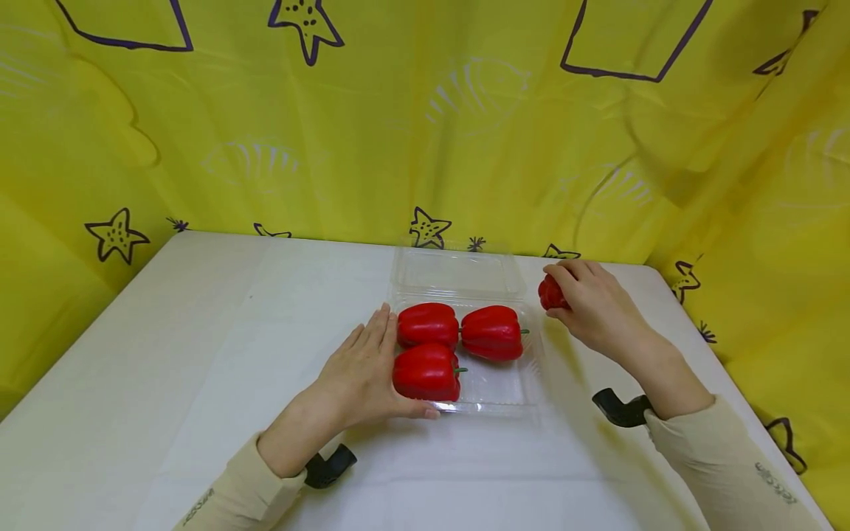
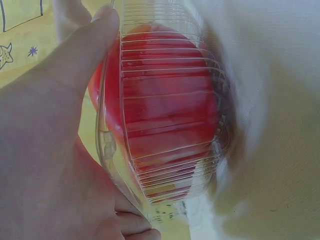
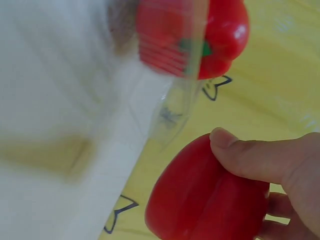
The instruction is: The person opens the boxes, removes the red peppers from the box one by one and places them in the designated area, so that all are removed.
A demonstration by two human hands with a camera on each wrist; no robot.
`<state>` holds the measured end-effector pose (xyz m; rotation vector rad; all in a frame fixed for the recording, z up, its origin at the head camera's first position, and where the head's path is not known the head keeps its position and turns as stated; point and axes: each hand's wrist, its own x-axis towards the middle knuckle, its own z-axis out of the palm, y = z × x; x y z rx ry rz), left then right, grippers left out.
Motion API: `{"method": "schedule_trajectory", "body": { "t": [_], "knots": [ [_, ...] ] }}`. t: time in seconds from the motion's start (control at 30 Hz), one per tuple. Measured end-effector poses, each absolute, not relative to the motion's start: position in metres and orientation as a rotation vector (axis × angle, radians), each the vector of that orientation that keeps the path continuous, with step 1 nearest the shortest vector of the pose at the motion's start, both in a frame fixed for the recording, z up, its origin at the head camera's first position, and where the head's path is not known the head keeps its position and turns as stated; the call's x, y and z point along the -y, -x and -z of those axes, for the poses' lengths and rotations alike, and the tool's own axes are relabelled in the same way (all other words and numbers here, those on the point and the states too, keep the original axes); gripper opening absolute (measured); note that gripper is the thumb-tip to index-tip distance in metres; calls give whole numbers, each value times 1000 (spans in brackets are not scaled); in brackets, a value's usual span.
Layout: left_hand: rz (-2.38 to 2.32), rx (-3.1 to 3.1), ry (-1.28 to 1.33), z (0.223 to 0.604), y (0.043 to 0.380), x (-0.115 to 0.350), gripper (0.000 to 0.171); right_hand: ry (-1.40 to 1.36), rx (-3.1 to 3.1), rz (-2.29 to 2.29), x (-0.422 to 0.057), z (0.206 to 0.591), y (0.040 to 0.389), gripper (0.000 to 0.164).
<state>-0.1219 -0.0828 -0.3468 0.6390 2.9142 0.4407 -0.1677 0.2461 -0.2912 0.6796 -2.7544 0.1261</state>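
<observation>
A clear plastic clamshell container (image 1: 491, 383) lies with its lid (image 1: 458, 273) folded back. Inside it are three red bell peppers: one at the back left (image 1: 428, 324), one at the front left (image 1: 426, 372) and one at the right (image 1: 493, 333). My left hand (image 1: 361, 372) rests against the container's left side, fingers straight, thumb along the front rim. In the left wrist view, a bell pepper (image 2: 165, 95) shows through the ribbed wall. To the right of the container, my right hand (image 1: 598, 306) grips another red bell pepper (image 3: 205, 200) between thumb and fingers, partly hidden in the head view.
A white-covered table (image 1: 199, 354) carries everything. Yellow curtains (image 1: 372, 133) with drawn stars and fish hang behind it and along the sides. Black curved pieces (image 1: 620, 408) stick out at both wrists near the sleeves.
</observation>
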Motion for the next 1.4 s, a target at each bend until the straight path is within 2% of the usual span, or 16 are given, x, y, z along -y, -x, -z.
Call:
{"method": "schedule_trajectory", "body": {
  "t": [0.53,1.13,1.4],
  "knots": [
    [-437,-2912,-630,347,121,83,135,-655,2912,-48,-277,310,197,49],
    [-438,-2902,-622,348,122,83,135,-614,3036,-23,-287,326,212,53],
    [-433,-2906,-619,347,122,83,136,-699,2967,-7,-291,333,214,55]
  ]
}}
